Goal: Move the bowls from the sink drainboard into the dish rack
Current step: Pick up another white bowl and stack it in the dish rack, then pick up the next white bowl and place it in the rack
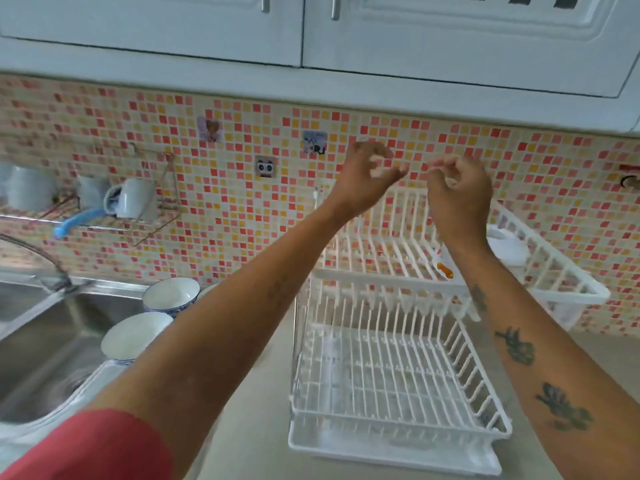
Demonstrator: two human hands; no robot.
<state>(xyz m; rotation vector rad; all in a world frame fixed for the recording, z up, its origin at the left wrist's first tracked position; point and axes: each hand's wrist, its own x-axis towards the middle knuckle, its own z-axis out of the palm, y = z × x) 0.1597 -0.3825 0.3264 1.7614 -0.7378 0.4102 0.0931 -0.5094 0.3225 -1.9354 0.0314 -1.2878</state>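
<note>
I hold both arms up high in front of the tiled wall point(242, 202). My left hand point(367, 174) and my right hand point(457, 199) are close together, over the far part of the white dish rack point(391, 368). The fingers on both hands are bent and spread a little, and they hold nothing. The rack has two levels and sits on the counter point(249, 410) on the right. The two bowls are still on the left by the steel sink point(45, 341). The far bowl point(171, 295) is white with a blue pattern. The near bowl point(135, 336) sits just beside it. My left arm hides part of them. A white mug point(133, 202) rests on a wall shelf, far left.
</note>
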